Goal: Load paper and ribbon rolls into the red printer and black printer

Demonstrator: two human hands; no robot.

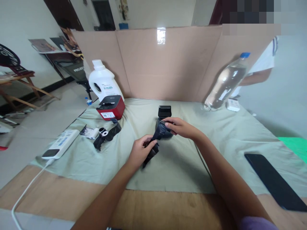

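Note:
Both my hands hold a crumpled black plastic wrapper (155, 140) over the middle of a grey-green cloth (168, 166). My left hand (140, 151) grips its lower end, which hangs down to the cloth. My right hand (178, 127) pinches its upper end, just in front of a small black box-shaped device (164, 111). What the wrapper covers, if anything, I cannot tell.
A red and black label printer (110, 108) and a white jug (103, 81) stand at the back left. Paper rolls and black parts (103, 134) lie near a white power strip (61, 143). A water bottle (226, 83) leans at the back right; a black phone (273, 182) lies right. A cardboard screen (168, 64) stands behind.

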